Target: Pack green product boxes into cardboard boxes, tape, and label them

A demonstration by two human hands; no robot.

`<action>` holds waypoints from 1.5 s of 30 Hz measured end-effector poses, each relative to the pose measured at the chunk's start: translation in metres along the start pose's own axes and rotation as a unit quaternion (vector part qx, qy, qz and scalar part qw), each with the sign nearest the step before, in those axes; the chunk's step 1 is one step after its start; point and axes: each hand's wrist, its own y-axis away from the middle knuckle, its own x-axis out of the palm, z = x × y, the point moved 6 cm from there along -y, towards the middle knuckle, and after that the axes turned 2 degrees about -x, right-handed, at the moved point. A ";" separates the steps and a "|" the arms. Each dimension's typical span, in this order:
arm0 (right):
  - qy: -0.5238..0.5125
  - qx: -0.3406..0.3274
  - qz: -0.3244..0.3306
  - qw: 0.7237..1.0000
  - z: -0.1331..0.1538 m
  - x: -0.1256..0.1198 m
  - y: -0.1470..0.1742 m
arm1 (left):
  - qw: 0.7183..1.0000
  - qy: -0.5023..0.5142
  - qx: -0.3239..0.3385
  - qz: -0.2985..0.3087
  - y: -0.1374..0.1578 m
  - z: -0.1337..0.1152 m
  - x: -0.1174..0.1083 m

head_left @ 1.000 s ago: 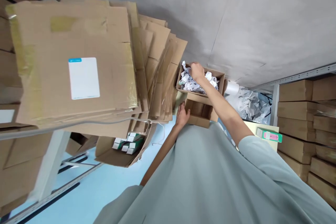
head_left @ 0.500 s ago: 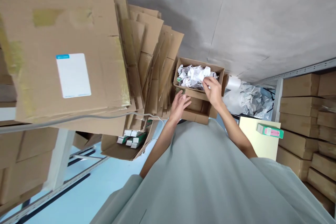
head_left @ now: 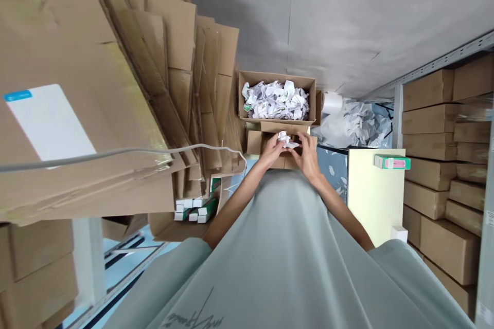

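Over a small open cardboard box close to my body, my two hands are together at a piece of crumpled white paper. My left hand grips it from the left, fingers curled round it. My right hand pinches the paper's right edge between thumb and fingers. Just beyond stands a larger open cardboard box, filled with crumpled white paper. The inside of the small box is partly hidden by my hands.
Flattened cardboard sheets lean at left, with a grey cable across them. Below is a carton of green-and-white boxes. Right: a paper roll, crumpled paper in a bag, a pale board bearing a green-and-pink box, and shelved cartons.
My right hand has moved from the larger box toward me, bringing crumpled paper over the small box. My left hand has closed on that paper. The view has turned slightly.
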 end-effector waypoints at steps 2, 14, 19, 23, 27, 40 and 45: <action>-0.045 0.025 0.025 0.998 -0.006 0.004 0.001 | 0.999 -0.048 -0.011 0.001 -0.003 0.003 -0.002; -0.003 0.004 0.162 0.987 0.004 0.038 -0.036 | 0.990 -0.080 -0.048 0.104 0.012 0.015 -0.014; -0.030 0.110 0.170 0.979 -0.018 0.050 -0.042 | 0.982 -0.176 -0.055 0.045 0.018 0.027 -0.017; -0.047 0.106 0.168 0.979 -0.019 0.055 -0.048 | 0.967 -0.250 -0.045 0.005 0.015 0.026 -0.026; -0.008 0.080 0.173 0.982 -0.009 0.060 -0.054 | 0.930 -0.363 0.016 -0.049 0.013 0.010 -0.041; 0.152 -0.039 0.040 0.987 0.038 -0.005 -0.180 | 0.866 -0.482 0.083 -0.105 0.031 -0.022 -0.054; 0.222 -0.031 0.134 0.965 0.052 0.030 -0.219 | 0.884 -0.440 0.112 -0.117 0.034 -0.045 -0.043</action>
